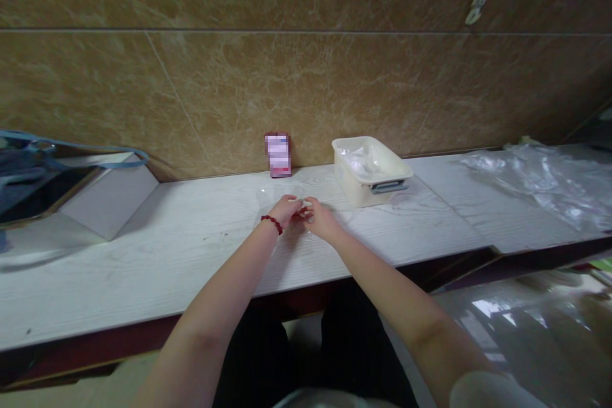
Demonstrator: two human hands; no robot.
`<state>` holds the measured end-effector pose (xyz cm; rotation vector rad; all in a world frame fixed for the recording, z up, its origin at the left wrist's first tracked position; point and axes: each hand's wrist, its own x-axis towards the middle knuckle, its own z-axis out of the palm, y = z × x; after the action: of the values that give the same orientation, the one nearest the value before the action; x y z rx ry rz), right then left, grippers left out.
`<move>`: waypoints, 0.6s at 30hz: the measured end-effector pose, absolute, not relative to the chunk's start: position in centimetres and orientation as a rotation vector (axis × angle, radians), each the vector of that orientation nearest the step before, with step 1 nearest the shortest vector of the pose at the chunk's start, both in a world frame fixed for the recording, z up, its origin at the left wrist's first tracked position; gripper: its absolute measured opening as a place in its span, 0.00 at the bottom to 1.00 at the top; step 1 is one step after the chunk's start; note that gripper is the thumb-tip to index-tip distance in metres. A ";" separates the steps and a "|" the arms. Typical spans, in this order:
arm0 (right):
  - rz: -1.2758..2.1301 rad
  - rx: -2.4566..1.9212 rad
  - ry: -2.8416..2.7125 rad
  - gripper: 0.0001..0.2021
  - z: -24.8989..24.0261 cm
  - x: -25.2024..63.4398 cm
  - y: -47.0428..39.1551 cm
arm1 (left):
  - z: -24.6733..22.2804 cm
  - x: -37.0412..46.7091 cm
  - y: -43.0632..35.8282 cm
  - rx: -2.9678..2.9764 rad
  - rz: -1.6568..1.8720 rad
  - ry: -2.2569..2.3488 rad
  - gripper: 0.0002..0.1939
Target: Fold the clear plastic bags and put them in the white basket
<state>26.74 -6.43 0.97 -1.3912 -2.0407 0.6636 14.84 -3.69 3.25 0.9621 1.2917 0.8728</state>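
Note:
My left hand, with a dark red bead bracelet on its wrist, meets my right hand over the white wood-grain table. Both have bent, closed fingers, with the fingertips almost touching. Thin clear plastic, faint against the tabletop, lies under and around the left fingers and seems pinched between the two hands. Its exact shape is hard to make out. Just beyond it a phone with a lit, blurred screen leans against the wall. Right of my hands stands a cream plastic bin with clear plastic inside.
A white box with a dark flat panel and a blue strap sits at left. Crumpled clear plastic covers the table's right end. A brown marbled wall rises behind. More clear plastic lies below the table's edge at right.

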 end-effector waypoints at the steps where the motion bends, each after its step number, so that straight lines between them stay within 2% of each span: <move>1: 0.636 -1.435 -2.020 0.29 0.9 26.7 -6.4 | 3.1 14.8 -3.6 0.977 0.873 1.321 0.18; 3: 0.548 -1.559 -1.997 0.27 0.7 26.7 -6.5 | 2.8 14.7 -3.5 1.008 0.868 1.367 0.18; 9: 0.375 -1.803 -2.096 0.15 0.7 26.1 -6.9 | 2.6 14.2 -3.5 1.127 0.784 1.447 0.08; 18: 0.266 -1.655 -2.245 0.13 1.2 26.7 -7.8 | 1.5 11.8 -3.2 1.506 0.648 1.712 0.10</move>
<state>26.67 -7.82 1.20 -1.6550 -2.2452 0.2664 11.82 -3.20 1.55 1.5056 1.7123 0.6476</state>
